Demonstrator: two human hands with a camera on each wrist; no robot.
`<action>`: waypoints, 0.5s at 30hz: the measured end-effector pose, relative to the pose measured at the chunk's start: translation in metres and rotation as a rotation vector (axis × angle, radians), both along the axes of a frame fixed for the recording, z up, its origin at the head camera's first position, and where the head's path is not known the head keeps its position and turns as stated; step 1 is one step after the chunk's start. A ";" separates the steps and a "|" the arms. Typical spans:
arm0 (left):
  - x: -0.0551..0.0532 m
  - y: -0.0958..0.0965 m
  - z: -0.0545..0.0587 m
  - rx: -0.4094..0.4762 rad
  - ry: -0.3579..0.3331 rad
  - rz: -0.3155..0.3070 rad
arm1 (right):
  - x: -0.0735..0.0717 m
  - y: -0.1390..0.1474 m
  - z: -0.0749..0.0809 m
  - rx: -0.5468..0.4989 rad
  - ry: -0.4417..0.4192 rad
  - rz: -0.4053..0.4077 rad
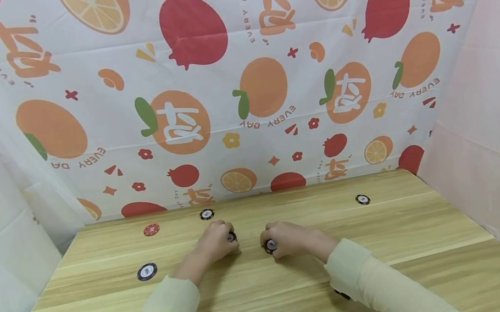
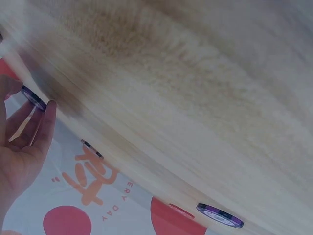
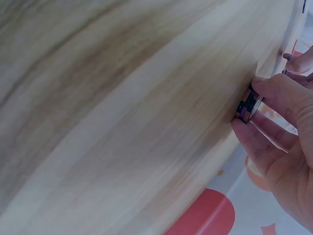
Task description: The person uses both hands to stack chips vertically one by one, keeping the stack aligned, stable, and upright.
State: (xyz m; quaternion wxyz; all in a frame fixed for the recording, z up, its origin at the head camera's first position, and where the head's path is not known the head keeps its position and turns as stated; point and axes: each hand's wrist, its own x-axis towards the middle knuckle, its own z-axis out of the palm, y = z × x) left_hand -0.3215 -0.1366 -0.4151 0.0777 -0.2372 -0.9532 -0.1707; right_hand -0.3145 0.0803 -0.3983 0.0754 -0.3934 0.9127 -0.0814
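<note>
Near the middle of the table, my left hand (image 1: 217, 241) pinches a dark poker chip (image 1: 231, 236) between thumb and fingers. In the left wrist view that poker chip (image 2: 34, 99) has a purple and black edge and is held at its rim. A short gap to the right, my right hand (image 1: 289, 238) grips a short stack of poker chips (image 1: 271, 245) close over the wood. The right wrist view shows the stack (image 3: 248, 104) edge-on, with black, orange and purple edges, between thumb and fingertips. My left fingers partly cover the chip in the head view.
On the wooden table (image 1: 267, 309) lie a red poker chip (image 1: 151, 229), a black chip (image 1: 207, 214) behind my left hand, a purple-black chip (image 1: 147, 271) at the left, and another black chip (image 1: 362, 199) at the back right. A fruit-printed cloth (image 1: 230, 98) hangs behind the table.
</note>
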 end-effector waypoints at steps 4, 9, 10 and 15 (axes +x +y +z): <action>0.003 0.001 0.002 0.011 -0.010 0.001 | -0.003 -0.001 -0.001 0.003 0.000 -0.012; 0.004 0.002 0.001 0.019 -0.004 -0.004 | -0.006 -0.001 -0.002 0.014 0.006 -0.022; 0.004 0.002 0.001 0.018 0.001 -0.006 | -0.006 -0.001 -0.002 0.017 0.004 -0.024; 0.006 0.004 0.001 0.017 0.009 -0.012 | -0.005 -0.003 -0.001 0.027 0.013 -0.021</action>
